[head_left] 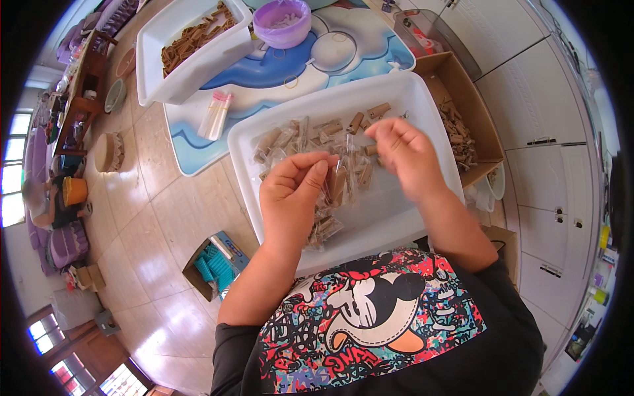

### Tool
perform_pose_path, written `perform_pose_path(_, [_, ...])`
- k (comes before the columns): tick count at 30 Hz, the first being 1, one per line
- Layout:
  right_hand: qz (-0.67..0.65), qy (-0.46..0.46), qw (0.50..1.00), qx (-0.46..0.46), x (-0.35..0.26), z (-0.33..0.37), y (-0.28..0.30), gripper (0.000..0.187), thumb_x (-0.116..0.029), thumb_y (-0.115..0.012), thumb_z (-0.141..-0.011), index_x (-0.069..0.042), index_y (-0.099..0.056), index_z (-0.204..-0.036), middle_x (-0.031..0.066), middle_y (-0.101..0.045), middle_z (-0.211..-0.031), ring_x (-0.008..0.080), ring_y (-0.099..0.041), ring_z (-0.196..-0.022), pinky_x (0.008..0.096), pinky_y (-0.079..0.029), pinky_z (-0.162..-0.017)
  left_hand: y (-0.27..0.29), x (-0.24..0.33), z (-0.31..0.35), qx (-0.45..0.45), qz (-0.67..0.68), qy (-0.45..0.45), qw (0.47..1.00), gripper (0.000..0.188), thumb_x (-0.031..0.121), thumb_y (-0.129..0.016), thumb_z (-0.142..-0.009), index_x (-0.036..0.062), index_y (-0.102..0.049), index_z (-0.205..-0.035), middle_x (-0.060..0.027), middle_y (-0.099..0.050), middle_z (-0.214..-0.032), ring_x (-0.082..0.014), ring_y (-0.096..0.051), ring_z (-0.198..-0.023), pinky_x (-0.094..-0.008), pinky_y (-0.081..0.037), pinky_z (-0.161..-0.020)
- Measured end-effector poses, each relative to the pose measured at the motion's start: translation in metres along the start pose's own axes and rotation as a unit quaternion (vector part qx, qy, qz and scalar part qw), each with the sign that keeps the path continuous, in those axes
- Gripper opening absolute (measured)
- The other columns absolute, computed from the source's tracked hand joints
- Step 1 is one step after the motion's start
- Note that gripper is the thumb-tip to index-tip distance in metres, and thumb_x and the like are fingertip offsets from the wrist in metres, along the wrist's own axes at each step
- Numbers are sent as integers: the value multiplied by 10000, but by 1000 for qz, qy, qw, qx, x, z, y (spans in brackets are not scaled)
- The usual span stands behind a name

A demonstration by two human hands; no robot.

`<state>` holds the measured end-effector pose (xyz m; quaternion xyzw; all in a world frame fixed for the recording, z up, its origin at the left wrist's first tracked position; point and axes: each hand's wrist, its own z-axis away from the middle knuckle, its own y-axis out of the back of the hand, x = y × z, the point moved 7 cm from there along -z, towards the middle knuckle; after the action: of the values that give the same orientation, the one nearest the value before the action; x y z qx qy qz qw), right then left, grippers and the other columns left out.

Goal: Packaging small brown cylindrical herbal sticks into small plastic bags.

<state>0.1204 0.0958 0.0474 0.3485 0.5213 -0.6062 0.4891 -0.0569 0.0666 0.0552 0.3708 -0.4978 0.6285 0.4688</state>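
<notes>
My left hand (294,188) pinches the top edge of a small clear plastic bag (338,181), which hangs down with a brown piece inside. To its right, my right hand (406,155) is slightly blurred, its fingers curled together. Whatever its fingertips hold is too small to tell. Both hands are over a white plastic tub (389,231). Filled clear bags (267,142) lie heaped in the tub's left part, under and around my left hand. Several short brown tube-shaped pieces (379,111) rest loose near the tub's far side.
A second white tub (191,86) with brown pieces and a purple bowl (282,30) stand on a blue patterned table (317,72). Empty clear bags (216,115) lie there too. At right is a cardboard box (456,72) of brown pieces; lower left, a box of turquoise items (214,264).
</notes>
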Motion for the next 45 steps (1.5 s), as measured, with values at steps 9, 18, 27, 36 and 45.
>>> perform_pose_path(9, [100, -7, 991, -94, 17, 7, -23, 146, -141, -608, -839, -16, -600, -915, -73, -501, -658, -12, -378, -559, 160, -293, -477, 1, -4, 0, -19, -2, 6, 1000, 106, 23, -559, -844, -35, -565, -933, -96, -632, -906, -118, -590, -802, -224, -476, -727])
perform_pose_path(18, [12, -7, 1000, -16, 14, 9, -18, 101, -119, -590, -844, -23, -587, -875, -66, -511, -680, -10, -412, -572, 153, -312, -478, -1, -3, 1, -12, -11, 10, 1000, 98, 40, -546, -856, -14, -572, -933, -90, -634, -889, -116, -596, -765, -233, -504, -660])
perform_pose_path(27, [-111, -140, 981, -74, 24, 10, -17, 160, -179, -609, -837, -24, -596, -875, -63, -514, -643, -7, -409, -554, 163, -317, -476, 8, -4, 1, -40, -91, -31, 995, 149, -47, -471, -839, -20, -611, -882, -82, -629, -857, -114, -593, -759, -230, -496, -664])
perform_pose_path(36, [183, -15, 979, -87, 15, 5, -27, 157, -173, -616, -829, -21, -617, -864, -47, -566, -708, 4, -437, -609, 155, -343, -523, 15, 8, 10, -10, -195, -52, 979, 134, -27, -496, -836, -25, -570, -948, -63, -612, -822, -103, -579, -777, -220, -461, -714])
perform_pose_path(45, [113, 8, 992, 50, -10, -2, 38, 223, -223, -529, -886, -18, -609, -920, -55, -466, -605, 7, -358, -496, 156, -288, -442, 8, 39, 3, -24, -582, -229, 780, 115, 65, -602, -780, 9, -624, -878, -96, -619, -956, -233, -589, -864, -310, -462, -749])
